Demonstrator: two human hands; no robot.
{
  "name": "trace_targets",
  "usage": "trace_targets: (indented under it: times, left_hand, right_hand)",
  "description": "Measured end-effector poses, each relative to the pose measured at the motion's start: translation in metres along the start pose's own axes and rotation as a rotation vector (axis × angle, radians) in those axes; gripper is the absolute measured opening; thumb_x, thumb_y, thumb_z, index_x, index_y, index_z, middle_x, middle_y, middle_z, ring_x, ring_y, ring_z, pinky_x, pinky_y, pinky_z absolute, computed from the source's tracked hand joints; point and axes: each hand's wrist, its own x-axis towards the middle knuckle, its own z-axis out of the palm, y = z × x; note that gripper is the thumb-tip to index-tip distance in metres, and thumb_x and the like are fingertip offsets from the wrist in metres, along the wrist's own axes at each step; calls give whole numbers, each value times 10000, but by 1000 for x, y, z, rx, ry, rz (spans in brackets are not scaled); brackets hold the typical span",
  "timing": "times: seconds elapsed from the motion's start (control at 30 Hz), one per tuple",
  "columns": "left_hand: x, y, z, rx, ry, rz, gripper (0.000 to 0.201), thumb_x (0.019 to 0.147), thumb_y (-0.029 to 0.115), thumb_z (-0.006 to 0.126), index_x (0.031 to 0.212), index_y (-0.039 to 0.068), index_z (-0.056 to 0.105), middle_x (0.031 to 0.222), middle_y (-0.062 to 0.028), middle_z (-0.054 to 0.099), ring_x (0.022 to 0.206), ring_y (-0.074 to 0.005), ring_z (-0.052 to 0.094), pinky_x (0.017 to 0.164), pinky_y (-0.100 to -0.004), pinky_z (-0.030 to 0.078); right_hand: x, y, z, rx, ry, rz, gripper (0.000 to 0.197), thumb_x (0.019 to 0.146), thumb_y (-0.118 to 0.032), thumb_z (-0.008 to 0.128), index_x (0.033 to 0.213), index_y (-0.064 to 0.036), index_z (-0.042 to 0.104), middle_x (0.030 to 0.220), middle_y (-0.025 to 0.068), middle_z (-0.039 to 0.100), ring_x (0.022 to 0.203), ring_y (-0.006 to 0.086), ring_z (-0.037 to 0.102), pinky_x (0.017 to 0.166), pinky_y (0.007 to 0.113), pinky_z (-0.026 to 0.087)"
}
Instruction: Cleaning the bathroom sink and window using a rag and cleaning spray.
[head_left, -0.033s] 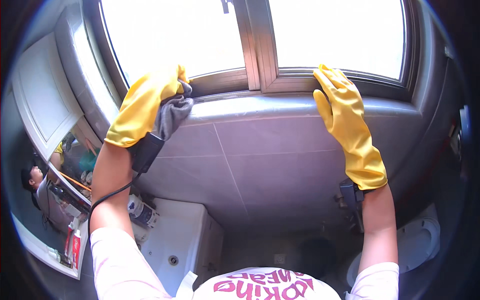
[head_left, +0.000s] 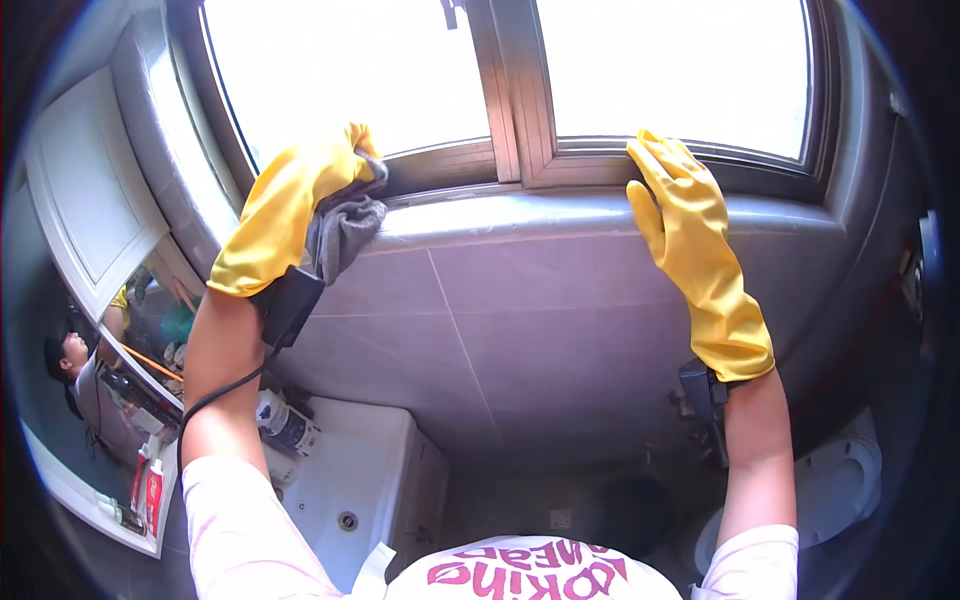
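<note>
Both hands wear yellow rubber gloves. My left hand is closed on a crumpled grey cloth, at the lower edge of the left window pane. Part of the cloth hangs down over the rounded sill; the fingertips are partly hidden by the bent glove. Further right, my right hand lies against the brown metal window frame and the sill. Its fingers are stretched out and the thumb stands apart, with nothing held. A dark box with a cable is at my left wrist.
Grey tiles cover the wall under the sill. Below left are a white sink and a bottle. A mirror cabinet and a red-and-white tube stand at the far left. A white toilet is at lower right.
My left hand and the cloth have shifted very slightly at the frame's lower edge, the fingers curling a little more. The right hand stays in place.
</note>
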Motion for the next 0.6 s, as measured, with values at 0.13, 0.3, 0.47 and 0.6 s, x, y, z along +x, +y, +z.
trace_targets:
  times: [0.13, 0.3, 0.47, 0.6]
  left_hand:
    - [39, -8, 29, -592, 220, 630, 294, 762, 149, 809, 1016, 42, 706, 857, -83, 706, 782, -149, 668, 671, -297, 538]
    - [42, 60, 64, -454, 34, 379, 341, 768, 126, 839, 1062, 70, 676, 888, -73, 674, 840, -168, 635, 756, -289, 497]
    - [39, 58, 62, -140, 262, 382, 532, 746, 143, 852, 1187, 80, 561, 1034, -132, 631, 951, -245, 610, 832, -355, 485]
    - [63, 46, 78, -185, 181, 247, 508, 780, 196, 811, 1189, 51, 547, 989, -148, 639, 931, -254, 611, 840, -378, 490]
  right_hand:
    - [6, -9, 0, 28, 27, -9, 313, 923, -134, 628, 1175, 49, 658, 1201, 224, 675, 1163, 374, 623, 1052, 429, 452]
    - [-5, 2, 0, 2, 11, 4, 302, 916, -120, 630, 1162, 52, 662, 1187, 226, 681, 1152, 376, 629, 1040, 427, 459]
    - [3, -4, 7, 25, 34, -15, 303, 905, -115, 649, 1158, 50, 666, 1173, 228, 686, 1141, 379, 639, 1028, 429, 471]
    - [-8, 9, 6, 1, 41, 2, 325, 912, -142, 665, 1178, 45, 657, 1177, 231, 683, 1167, 381, 629, 1032, 426, 473]
